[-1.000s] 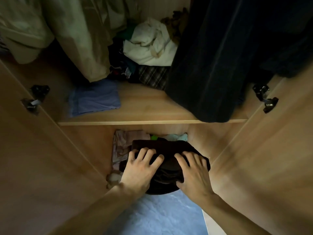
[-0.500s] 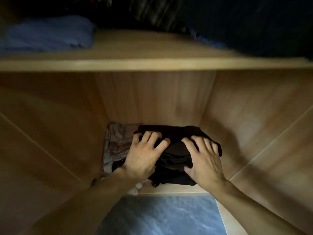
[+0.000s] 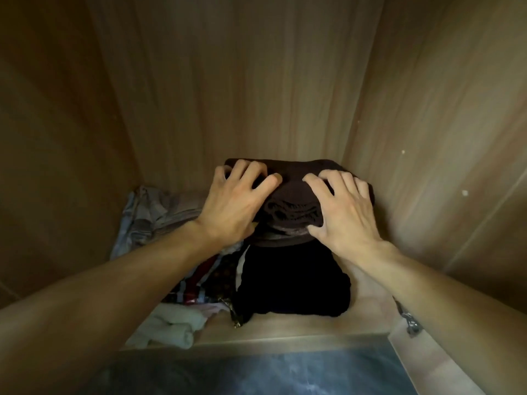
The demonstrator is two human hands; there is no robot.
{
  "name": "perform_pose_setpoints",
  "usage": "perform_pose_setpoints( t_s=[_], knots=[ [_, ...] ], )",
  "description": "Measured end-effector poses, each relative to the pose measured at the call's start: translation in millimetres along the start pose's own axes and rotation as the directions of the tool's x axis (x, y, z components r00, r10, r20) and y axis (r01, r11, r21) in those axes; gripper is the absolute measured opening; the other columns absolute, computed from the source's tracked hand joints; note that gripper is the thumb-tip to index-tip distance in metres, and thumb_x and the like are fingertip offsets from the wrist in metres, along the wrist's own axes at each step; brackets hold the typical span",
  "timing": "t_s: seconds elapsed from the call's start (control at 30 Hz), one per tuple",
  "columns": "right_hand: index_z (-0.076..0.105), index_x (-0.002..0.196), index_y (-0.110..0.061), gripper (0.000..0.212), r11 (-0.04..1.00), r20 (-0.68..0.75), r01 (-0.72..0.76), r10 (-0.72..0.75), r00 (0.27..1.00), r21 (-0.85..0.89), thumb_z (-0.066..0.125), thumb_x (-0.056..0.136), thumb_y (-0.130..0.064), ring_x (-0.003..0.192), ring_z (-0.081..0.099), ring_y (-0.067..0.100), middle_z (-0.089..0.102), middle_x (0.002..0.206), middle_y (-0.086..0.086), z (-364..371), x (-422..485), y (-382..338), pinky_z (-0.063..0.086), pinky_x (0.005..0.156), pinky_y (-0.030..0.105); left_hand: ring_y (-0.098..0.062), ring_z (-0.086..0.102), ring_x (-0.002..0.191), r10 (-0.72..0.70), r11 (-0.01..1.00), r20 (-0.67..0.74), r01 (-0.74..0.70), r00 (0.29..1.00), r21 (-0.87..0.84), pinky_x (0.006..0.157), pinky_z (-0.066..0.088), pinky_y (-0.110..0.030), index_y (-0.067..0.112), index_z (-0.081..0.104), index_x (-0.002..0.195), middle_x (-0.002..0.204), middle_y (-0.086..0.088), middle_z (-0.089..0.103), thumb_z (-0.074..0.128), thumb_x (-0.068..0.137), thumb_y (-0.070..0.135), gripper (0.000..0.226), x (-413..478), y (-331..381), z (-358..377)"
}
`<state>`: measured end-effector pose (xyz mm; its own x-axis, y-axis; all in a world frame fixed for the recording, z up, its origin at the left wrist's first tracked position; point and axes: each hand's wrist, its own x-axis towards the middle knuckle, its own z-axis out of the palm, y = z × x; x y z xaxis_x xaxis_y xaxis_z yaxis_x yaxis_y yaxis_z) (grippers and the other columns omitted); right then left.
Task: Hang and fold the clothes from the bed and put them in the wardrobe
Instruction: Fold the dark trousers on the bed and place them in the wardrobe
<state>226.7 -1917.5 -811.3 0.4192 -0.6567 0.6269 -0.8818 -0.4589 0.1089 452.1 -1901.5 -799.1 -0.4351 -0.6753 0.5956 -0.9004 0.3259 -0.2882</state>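
A folded dark brown garment (image 3: 293, 192) lies on top of a stack of black folded clothes (image 3: 293, 283) at the back of the wardrobe's bottom compartment (image 3: 285, 329). My left hand (image 3: 236, 203) grips its left side with fingers spread over the top and thumb underneath. My right hand (image 3: 342, 212) holds its right side the same way. The garment touches the stack beneath it.
Folded pale patterned cloth (image 3: 154, 212) and a red striped piece (image 3: 196, 283) lie left of the stack. A rolled white item (image 3: 171, 326) sits at the front left. Wooden walls close in on both sides. A door hinge (image 3: 410, 320) is at right. Grey floor (image 3: 256, 374) lies below.
My view has dropped into the lower compartment; the upper shelf has left the frame. Both hands have pushed the brown garment further in, onto the black stack.
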Motion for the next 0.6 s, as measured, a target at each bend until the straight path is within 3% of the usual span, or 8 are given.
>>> perform_pose_setpoints(
  t_s=[0.17, 0.33, 0.47, 0.6],
  knots=[
    [0.046, 0.137, -0.021, 0.099, 0.999, -0.038, -0.010, 0.008, 0.999, -0.036, 0.093, 0.051, -0.036, 0.120, 0.045, 0.028, 0.048, 0.128, 0.004, 45.9, -35.6, -1.1, 0.037, 0.099, 0.043, -0.033, 0.048, 0.109, -0.011, 1.000, -0.059, 0.010, 0.998, -0.017, 0.079, 0.037, -0.046, 0.019, 0.046, 0.130, 0.123, -0.009, 0.050, 0.086, 0.049, 0.025, 0.091, -27.5, 20.0, 53.1],
    [0.049, 0.134, -0.020, 0.096, 0.999, -0.035, -0.042, 0.041, 0.999, -0.017, 0.093, 0.050, -0.034, 0.121, 0.047, 0.029, 0.050, 0.128, 0.006, 96.2, -68.3, 4.3, 0.037, 0.099, 0.044, -0.033, 0.047, 0.112, 0.025, 0.999, -0.018, -0.025, 1.000, -0.026, 0.082, 0.039, -0.049, 0.019, 0.047, 0.130, 0.124, -0.010, 0.050, 0.086, 0.047, 0.023, 0.092, -44.8, 34.0, 100.0],
    [0.052, 0.132, -0.018, 0.092, 0.998, -0.066, -0.065, 0.066, 0.996, 0.006, 0.093, 0.050, -0.031, 0.122, 0.048, 0.031, 0.052, 0.128, 0.008, 134.2, -74.5, 16.3, 0.035, 0.102, 0.045, -0.035, 0.048, 0.114, -0.003, 0.998, -0.041, 0.001, 0.999, -0.058, 0.085, 0.037, -0.050, 0.017, 0.048, 0.129, 0.125, -0.012, 0.053, 0.078, 0.057, 0.019, 0.078, -44.4, 39.7, 135.2],
    [0.050, 0.134, -0.020, 0.096, 0.996, 0.065, -0.084, 0.086, 0.994, -0.020, 0.092, 0.049, -0.033, 0.122, 0.046, 0.032, 0.050, 0.131, 0.008, 177.5, -92.7, 21.1, 0.036, 0.101, 0.047, -0.036, 0.047, 0.117, -0.037, 0.997, 0.044, 0.040, 0.998, -0.068, 0.088, 0.039, -0.053, 0.017, 0.049, 0.129, 0.132, -0.014, 0.052, 0.081, 0.058, 0.019, 0.077, -61.0, 59.4, 183.5]
  ],
)
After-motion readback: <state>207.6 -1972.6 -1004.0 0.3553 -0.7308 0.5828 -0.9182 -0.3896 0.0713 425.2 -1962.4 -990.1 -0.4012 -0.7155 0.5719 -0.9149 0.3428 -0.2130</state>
